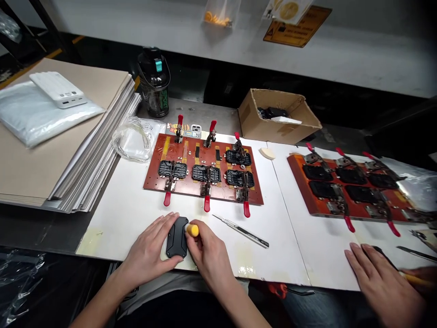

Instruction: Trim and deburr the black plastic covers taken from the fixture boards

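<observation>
A black rectangular plastic cover (177,238) lies at the front of the white work surface. My left hand (150,248) grips it from the left, fingertips at its upper edge and thumb at its lower corner. Pinched in my right hand (210,250) is a small tool with a yellow handle (193,230), held against the cover's right edge; its working tip is hidden. To the right lies a craft knife (242,231). Beyond my hands stands a red-brown fixture board (201,195) with red-handled toggle clamps and several black plastic parts on it.
A second clamp fixture (319,207) stands at right, near a co-worker's hand (378,278). Further back are a cardboard box (283,132), a black bottle (154,86) and a plastic bag (134,139). Stacked cardboard sheets (92,159) carry a white power bank (58,89) at left.
</observation>
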A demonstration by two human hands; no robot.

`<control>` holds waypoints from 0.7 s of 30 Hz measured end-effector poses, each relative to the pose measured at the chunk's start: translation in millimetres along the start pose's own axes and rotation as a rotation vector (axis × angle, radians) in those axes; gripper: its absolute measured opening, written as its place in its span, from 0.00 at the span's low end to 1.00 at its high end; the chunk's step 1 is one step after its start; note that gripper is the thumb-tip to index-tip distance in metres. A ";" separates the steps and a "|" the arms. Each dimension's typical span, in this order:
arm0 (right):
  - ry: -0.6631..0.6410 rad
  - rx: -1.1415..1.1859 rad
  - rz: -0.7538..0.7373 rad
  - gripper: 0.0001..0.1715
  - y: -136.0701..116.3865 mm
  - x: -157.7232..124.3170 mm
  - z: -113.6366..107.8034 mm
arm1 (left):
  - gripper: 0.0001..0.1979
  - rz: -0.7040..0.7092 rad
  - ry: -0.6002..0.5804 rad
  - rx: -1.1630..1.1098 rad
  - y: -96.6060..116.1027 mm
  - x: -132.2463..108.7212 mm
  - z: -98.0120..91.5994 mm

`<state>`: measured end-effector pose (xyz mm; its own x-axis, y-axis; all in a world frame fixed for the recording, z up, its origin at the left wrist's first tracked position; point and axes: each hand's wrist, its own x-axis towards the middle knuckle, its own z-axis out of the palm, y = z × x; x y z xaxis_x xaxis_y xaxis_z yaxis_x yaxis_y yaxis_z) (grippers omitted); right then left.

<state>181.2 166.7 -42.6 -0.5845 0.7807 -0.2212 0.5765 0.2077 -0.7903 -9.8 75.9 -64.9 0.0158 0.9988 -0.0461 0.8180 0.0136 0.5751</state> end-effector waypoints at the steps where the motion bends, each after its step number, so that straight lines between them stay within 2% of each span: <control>1: -0.040 0.015 0.003 0.09 -1.3 -3.1 -2.2 | 0.47 -0.005 -0.003 -0.004 -0.4 0.1 0.3; 3: -0.136 0.021 0.012 0.05 -3.8 -6.9 -7.2 | 0.48 -0.014 -0.014 -0.017 -1.0 0.3 0.4; 5: -0.171 0.018 0.007 0.05 -5.3 -4.6 -10.0 | 0.48 -0.016 -0.014 -0.026 -1.1 0.6 0.3; 10: -0.048 0.020 -0.049 0.11 -6.4 7.9 -8.1 | 0.47 -0.006 0.011 -0.018 -1.5 0.9 1.1; 14: -0.256 -0.013 -0.058 0.08 -10.1 -4.7 -19.8 | 0.48 -0.011 -0.008 -0.028 -2.6 0.0 1.3; 16: -0.298 -0.020 -0.050 0.05 -11.6 -6.9 -25.0 | 0.47 -0.009 -0.012 -0.034 -2.9 -0.3 1.1; 21: -0.092 0.006 -0.096 0.13 -5.6 6.3 -13.4 | 0.47 0.008 0.005 -0.033 -3.4 0.6 1.2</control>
<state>182.0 178.3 -31.9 -0.6870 0.6997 -0.1960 0.5124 0.2753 -0.8134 -11.9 76.5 -67.9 0.0188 0.9991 -0.0374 0.7985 0.0075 0.6019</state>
